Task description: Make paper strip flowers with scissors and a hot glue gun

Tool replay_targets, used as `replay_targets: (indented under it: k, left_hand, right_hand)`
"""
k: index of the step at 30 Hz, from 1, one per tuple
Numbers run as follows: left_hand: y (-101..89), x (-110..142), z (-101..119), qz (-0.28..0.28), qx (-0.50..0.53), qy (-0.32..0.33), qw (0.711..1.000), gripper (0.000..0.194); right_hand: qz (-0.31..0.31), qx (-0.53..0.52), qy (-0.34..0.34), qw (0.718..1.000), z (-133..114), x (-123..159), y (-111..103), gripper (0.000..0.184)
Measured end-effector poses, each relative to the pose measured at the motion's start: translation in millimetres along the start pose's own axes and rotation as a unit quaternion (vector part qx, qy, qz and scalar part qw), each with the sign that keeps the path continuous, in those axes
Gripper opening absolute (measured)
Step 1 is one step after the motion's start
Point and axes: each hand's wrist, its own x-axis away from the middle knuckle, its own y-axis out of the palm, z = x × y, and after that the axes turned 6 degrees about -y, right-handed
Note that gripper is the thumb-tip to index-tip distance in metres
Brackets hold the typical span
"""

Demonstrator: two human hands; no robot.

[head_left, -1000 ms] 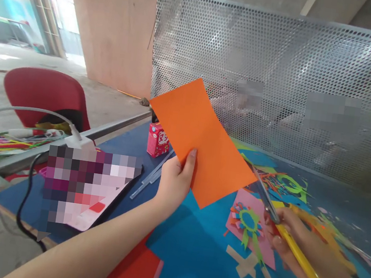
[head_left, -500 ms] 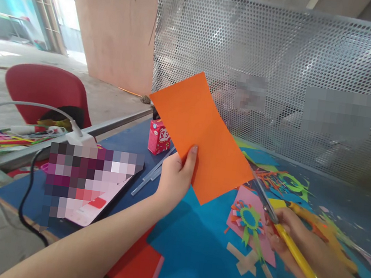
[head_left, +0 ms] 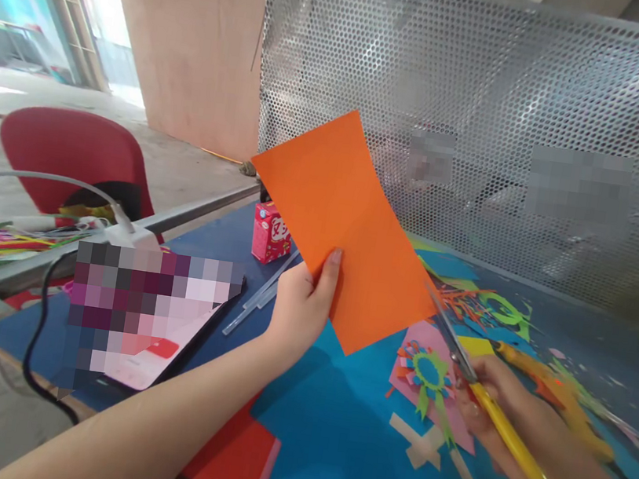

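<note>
A sheet of orange paper (head_left: 351, 220) is pinched in my left hand (head_left: 306, 301), thumb on its near face, the other fingers hidden behind. The sheet is held up over the table, tilted. My right hand (head_left: 491, 394) grips a pair of scissors (head_left: 506, 436) with yellow handles. Their metal blades meet the sheet's lower right corner. Below the right hand lies a green paper ring flower (head_left: 429, 370) with orange and pink tabs, on a pink paper piece (head_left: 416, 336). Pale crossed paper strips (head_left: 422, 448) sit beside it on blue paper (head_left: 328, 431).
A yellow glue gun (head_left: 559, 396) lies at the right, with paper scraps (head_left: 477, 305) behind. At the left are a tablet (head_left: 160, 360), a pink drink box (head_left: 269, 236) and clear glue sticks (head_left: 260, 302). A perforated metal panel (head_left: 494, 97) borders the table's back.
The scissors' blades have moved slightly up and left onto the orange paper's edge. The camera view has shifted a little; both hands keep their hold.
</note>
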Motion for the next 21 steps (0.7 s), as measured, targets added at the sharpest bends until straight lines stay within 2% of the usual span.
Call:
replay_targets:
  k: [5,9,14,21]
  left_hand:
    - [0.6,-0.2,-1.8,0.001,-0.006,-0.007,1.0,0.039]
    - [1.2,-0.7,-2.5,0.007,-0.016,-0.007,1.0,0.039]
    - [0.2,-0.1,-1.2,0.003,-0.014,-0.012,1.0,0.039]
    - [0.1,0.3,0.3,0.001,-0.022,-0.014,1.0,0.038]
  right_hand:
    - [0.006,-0.05,0.02,0.999,-9.5,1.0,-2.0,0.022]
    - [0.022,-0.019,0.007,1.0,-15.2,1.4,-4.2,0.023]
    - [0.054,-0.03,-0.03,0.998,-12.8,2.1,-0.8,0.019]
    - [0.052,0.065,-0.073,0.994,-13.6,3.8,-1.2,0.024]
